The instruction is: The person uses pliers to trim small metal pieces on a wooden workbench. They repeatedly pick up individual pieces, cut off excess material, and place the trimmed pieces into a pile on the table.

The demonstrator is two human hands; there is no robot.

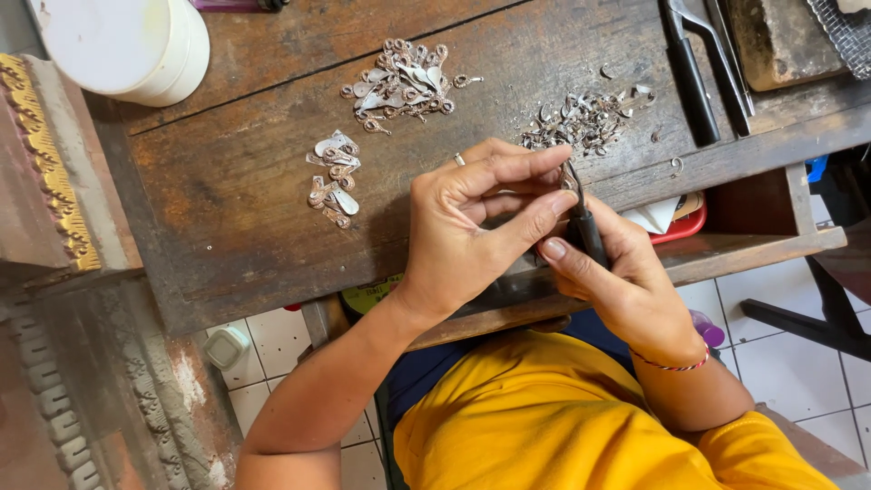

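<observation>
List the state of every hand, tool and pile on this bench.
left hand: fingertips pinching a small metal piece
right hand: gripping dark-handled pliers, tip at the piece
black-handled tool: lying unused
three piles of metal pieces: loose on the wooden bench
white tub: standing upright

Worn dark wooden desk (227,209) with a white plastic tub (127,41) up in the far left corner. Black-handled shears (703,63) lie near the far right, next to a wooden block (780,41) and a bit of wire mesh (848,32). Carved gold-trimmed wood (45,154) stands to the left, white tiled floor (798,354) underneath
</observation>
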